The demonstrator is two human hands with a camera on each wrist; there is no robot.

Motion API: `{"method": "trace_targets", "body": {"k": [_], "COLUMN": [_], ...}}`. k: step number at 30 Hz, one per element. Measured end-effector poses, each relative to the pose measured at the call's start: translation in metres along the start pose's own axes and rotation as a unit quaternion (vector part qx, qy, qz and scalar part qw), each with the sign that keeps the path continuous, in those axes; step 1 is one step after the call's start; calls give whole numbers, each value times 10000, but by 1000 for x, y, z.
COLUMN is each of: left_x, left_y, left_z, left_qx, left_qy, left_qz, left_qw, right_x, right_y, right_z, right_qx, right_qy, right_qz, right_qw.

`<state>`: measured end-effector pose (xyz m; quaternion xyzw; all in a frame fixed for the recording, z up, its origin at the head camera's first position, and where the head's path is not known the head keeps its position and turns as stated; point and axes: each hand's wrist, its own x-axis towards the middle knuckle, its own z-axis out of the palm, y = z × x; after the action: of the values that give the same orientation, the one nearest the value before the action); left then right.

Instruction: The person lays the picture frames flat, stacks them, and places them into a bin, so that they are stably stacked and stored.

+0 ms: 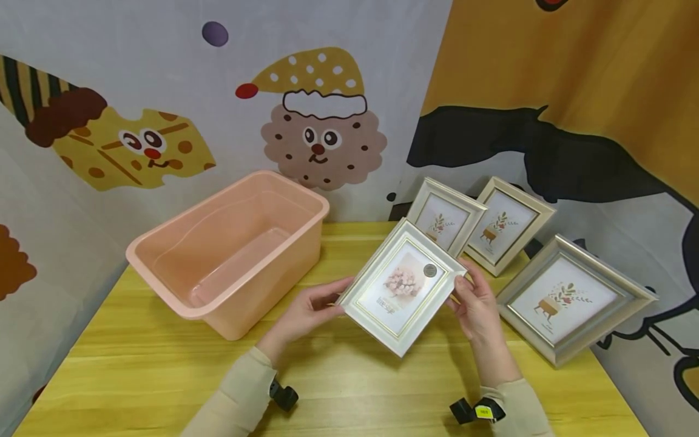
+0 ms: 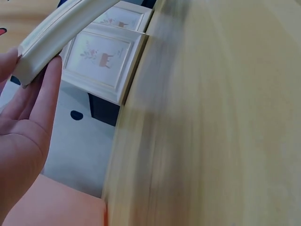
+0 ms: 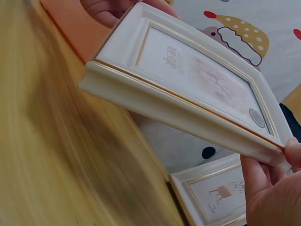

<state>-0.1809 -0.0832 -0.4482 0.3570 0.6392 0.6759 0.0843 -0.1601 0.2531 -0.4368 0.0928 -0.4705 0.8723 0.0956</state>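
Note:
A white picture frame (image 1: 401, 288) with gold inner lines is held tilted above the table, its picture of pale pink flowers and a round grey sticker facing up. At its left corner my left hand (image 1: 306, 315) pinches the edge, thumb on one side and fingers beneath, as the left wrist view shows. My right hand (image 1: 476, 303) grips the opposite corner, thumb on the front and fingers under the back. Seen from the right wrist, the frame's thick side (image 3: 178, 120) is clear of the wooden surface. Both hands are apart from the other frames.
A pink plastic tub (image 1: 235, 249) stands at the left on the wooden table (image 1: 164, 376). Several propped frames are at the right: a cream one (image 1: 450, 212) behind the held frame, a beige one (image 1: 510, 221) and a silver one (image 1: 573, 300). A cartoon-printed cloth hangs behind.

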Motion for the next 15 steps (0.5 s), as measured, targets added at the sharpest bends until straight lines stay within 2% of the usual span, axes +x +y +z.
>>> {"method": "trace_targets", "body": {"k": [7, 11, 15], "left_x": [-4, -6, -9], "left_y": [-3, -5, -6], "left_z": [-4, -7, -11], "left_qx": [-38, -21, 24], "left_qy": [163, 231, 390], "left_qz": [83, 231, 194], "left_qw": [9998, 9995, 9990], "right_x": [-1, -2, -5], "right_y": [8, 12, 15], "right_z": [2, 5, 6], "right_qx": [175, 177, 121], "right_qy": [32, 217, 375], "right_qz": [163, 407, 671], "right_qw": [9997, 9988, 9970]}}
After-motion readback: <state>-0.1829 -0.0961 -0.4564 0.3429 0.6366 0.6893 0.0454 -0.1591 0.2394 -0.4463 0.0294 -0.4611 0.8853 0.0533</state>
